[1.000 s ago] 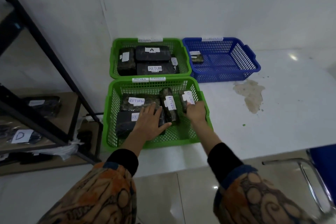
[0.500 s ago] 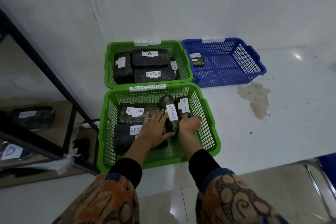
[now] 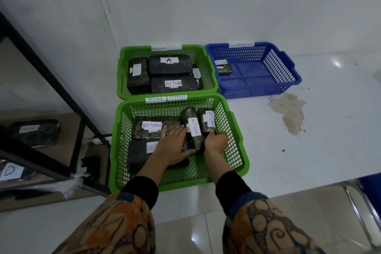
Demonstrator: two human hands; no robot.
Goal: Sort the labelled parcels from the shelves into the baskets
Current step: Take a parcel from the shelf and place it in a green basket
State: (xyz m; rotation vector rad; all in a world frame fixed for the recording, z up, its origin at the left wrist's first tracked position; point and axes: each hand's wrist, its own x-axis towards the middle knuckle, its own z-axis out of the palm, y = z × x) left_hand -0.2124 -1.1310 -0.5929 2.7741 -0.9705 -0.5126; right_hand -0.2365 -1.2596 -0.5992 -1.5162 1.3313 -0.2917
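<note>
Head view: both hands reaching into near green basket (image 3: 237, 136) on white table (image 3: 329, 130). Left hand (image 3: 175, 146) lying flat, fingers spread, pressing on flat black parcel (image 3: 140, 156) and touching rolled parcel (image 3: 192, 130) marked RETURN. Right hand (image 3: 216, 141) curling around near end of second rolled parcel (image 3: 208, 120), pinching it. Another flat parcel (image 3: 152, 128) lying behind. Far green basket (image 3: 208, 72) holding more parcels, blue basket (image 3: 288, 72) holding one small parcel (image 3: 223, 68). Shelf (image 3: 41, 80) at left keeping remaining parcels
</note>
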